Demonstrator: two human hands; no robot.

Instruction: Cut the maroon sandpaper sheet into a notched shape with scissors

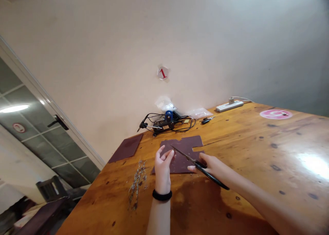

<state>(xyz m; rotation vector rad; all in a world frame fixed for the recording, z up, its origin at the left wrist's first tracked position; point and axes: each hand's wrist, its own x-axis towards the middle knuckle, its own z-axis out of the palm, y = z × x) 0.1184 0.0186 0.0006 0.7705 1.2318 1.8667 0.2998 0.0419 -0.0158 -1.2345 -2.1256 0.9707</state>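
Note:
My right hand (208,162) is closed around the black handles of a pair of scissors (190,158), whose blades point up and left. Close to the blade tips, my left hand (163,163) has thumb and forefinger pinched together; whatever they hold is too small to make out. A black band circles the left wrist. Beneath both hands lies a dark maroon sheet (180,163) with notches cut in its edges and tiny bits scattered on it. Left of my left hand, a loose heap of thin, greyish strands or small pieces (138,183) rests on the wooden table (108,197).
A black tool with a blue part and tangled cables (166,122) lies by the wall. Near it are clear plastic bags (200,113), black-handled pliers or cutters (206,120) and a white power strip (229,106). Another maroon sheet (125,148) lies at the left edge.

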